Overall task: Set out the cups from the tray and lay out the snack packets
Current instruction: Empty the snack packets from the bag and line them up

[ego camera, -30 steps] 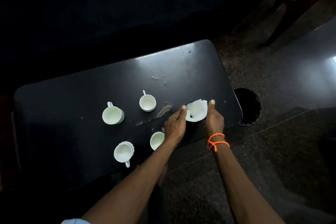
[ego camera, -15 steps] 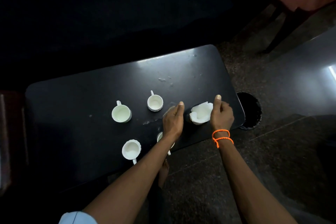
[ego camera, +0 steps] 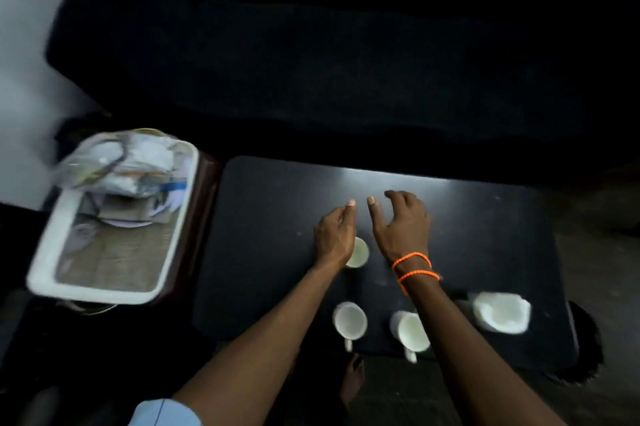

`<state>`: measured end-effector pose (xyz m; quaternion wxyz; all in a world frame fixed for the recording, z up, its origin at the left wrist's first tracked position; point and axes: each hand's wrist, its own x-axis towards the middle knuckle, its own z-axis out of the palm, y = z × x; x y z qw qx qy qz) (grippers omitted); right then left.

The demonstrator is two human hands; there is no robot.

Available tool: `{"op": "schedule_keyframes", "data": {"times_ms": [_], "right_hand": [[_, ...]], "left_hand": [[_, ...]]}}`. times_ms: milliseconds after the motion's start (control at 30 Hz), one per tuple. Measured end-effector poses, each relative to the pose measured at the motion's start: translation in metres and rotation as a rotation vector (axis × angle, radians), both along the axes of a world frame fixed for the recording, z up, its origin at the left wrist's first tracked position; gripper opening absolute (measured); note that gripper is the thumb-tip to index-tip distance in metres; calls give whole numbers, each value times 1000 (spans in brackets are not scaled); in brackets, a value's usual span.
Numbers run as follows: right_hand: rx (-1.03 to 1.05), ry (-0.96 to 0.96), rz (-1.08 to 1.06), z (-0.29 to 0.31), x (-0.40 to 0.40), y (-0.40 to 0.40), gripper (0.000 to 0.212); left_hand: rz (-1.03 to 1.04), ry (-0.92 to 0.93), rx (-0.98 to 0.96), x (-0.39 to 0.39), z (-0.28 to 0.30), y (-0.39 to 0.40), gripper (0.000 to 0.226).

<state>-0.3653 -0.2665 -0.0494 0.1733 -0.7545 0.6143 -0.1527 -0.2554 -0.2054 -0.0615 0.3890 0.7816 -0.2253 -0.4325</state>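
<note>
White cups stand on the black table: one partly under my left wrist, one near the front edge, one beside my right forearm, and a scalloped one at the right. My left hand and my right hand hover side by side over the table's middle, fingers apart, holding nothing. A white tray sits to the left of the table, with clear snack packets heaped at its far end.
The tray rests on a dark brown stand against the table's left end. A dark sofa fills the space behind the table. A round black mat lies on the floor by the table's right front corner. The picture is blurred.
Both hands have let go of the scalloped cup and moved left to the table's middle. My view has swung left, bringing the tray with the packets into sight.
</note>
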Motion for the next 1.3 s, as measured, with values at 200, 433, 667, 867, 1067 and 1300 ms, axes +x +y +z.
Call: {"op": "schedule_keyframes", "data": {"times_ms": [200, 433, 667, 867, 1067, 1300], "right_hand": [[59, -45, 286, -1, 129, 18, 46], [120, -87, 521, -11, 273, 53, 40], [171, -117, 698, -26, 392, 70, 49], [202, 12, 659, -38, 470, 51, 68], [414, -40, 514, -40, 487, 51, 65], [772, -437, 313, -35, 477, 48, 26]], "left_hand": [[232, -78, 37, 126, 8, 40, 53], [462, -160, 20, 258, 14, 83, 43], [570, -123, 38, 364, -9, 125, 47], [780, -43, 11, 400, -33, 124, 55], [943, 249, -130, 407, -35, 112, 104], [1027, 279, -36, 418, -53, 122, 109]]}}
